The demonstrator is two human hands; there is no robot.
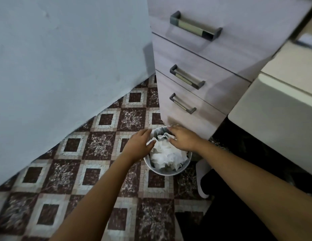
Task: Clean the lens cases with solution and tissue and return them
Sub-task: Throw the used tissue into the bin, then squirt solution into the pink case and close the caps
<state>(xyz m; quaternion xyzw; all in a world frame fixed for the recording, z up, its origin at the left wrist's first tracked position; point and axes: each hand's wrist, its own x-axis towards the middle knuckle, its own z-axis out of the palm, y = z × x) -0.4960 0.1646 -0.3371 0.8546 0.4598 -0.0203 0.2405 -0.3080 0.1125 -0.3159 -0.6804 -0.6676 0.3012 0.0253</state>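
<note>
Room in a home, brown and white patterned floor tiles (99, 145) left of the fingers (144, 133), pale drawers (212, 54) with grey handles (187, 77) just past the fingers, small bin (169, 173) full of crumpled tissue (165, 155) under the fingers, blue wall (64, 58) far left.

One head-worn view (wide-angle) looks steeply down — waste bin (167, 172) on the tiled floor (99, 143) close below.

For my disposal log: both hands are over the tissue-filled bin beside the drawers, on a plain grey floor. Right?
Not the floor: the head view shows patterned brown-and-white tiles. The left hand and right hand are over the bin of tissue beside the drawers.
</note>
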